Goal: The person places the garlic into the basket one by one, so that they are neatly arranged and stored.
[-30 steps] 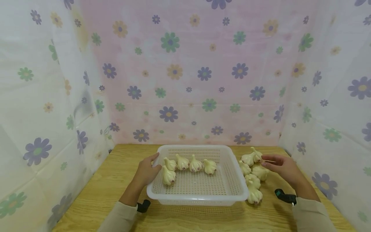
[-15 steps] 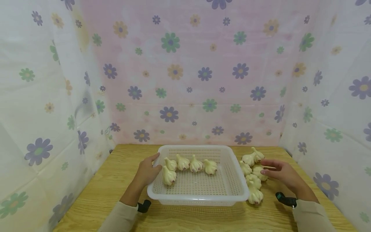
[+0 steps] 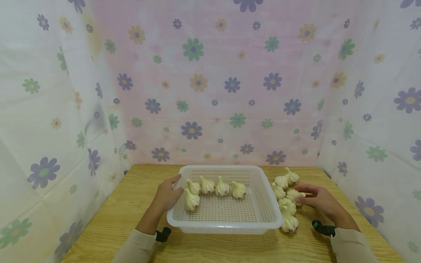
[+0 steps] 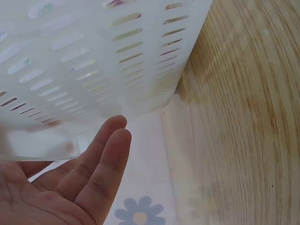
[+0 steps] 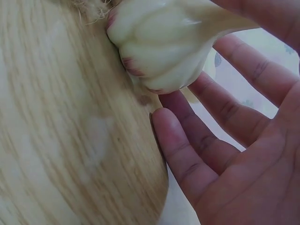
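Note:
My left hand (image 3: 167, 195) holds the left rim of a white plastic basket (image 3: 227, 229), thumb over the edge and fingers outside. In the left wrist view, fingers (image 4: 105, 164) extend beneath the rim by the slotted wall (image 4: 93, 61). Several garlic bulbs (image 3: 207, 185) stand inside the basket, along its back and left. Right of it, more garlic bulbs (image 3: 289, 223) lie bunched on the table. My right hand (image 3: 320, 201) pinches one garlic bulb (image 5: 159, 44) of that bunch between thumb and fingers; its stem points toward the palm.
The wooden table (image 3: 118, 204) carries the basket at its middle. Flower-patterned cloth (image 3: 213, 91) hangs behind and on both sides. A black wrist device (image 3: 322, 229) sits by the right sleeve (image 3: 352, 246), another (image 3: 163, 234) by the left.
My right hand has come down and toward me from the back of the bunch, and its thumb and fingers have closed around a bulb. The left hand and basket stay put.

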Tool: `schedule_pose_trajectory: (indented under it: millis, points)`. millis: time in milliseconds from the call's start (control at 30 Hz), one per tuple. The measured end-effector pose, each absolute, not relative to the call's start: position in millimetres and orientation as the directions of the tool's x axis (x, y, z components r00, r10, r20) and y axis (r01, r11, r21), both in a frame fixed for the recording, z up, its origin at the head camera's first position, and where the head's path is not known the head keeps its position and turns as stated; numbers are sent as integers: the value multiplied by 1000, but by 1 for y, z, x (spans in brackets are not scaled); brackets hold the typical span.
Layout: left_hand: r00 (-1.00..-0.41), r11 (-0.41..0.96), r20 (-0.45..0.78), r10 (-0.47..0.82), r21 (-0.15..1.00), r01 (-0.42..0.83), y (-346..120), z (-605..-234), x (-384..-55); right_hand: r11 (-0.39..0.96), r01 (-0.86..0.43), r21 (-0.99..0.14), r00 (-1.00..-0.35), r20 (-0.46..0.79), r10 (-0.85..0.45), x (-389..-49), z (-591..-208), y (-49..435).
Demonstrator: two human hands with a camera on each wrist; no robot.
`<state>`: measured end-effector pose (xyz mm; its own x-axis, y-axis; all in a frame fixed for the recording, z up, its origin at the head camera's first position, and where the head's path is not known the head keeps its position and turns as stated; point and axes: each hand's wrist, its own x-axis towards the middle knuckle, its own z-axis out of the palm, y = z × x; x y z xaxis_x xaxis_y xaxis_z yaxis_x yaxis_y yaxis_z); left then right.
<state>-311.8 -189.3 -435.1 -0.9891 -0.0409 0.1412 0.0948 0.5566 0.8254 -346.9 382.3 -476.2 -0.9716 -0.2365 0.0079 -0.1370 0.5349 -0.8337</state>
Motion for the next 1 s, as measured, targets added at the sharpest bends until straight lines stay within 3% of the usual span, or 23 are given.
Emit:
schedule_pose_trajectory:
  millis: [1000]
  points:
    - [-990,539,134,-39,837,92,-188,-436,-312,534,-132,-835,-969,-5,-247,-345,-477,386]
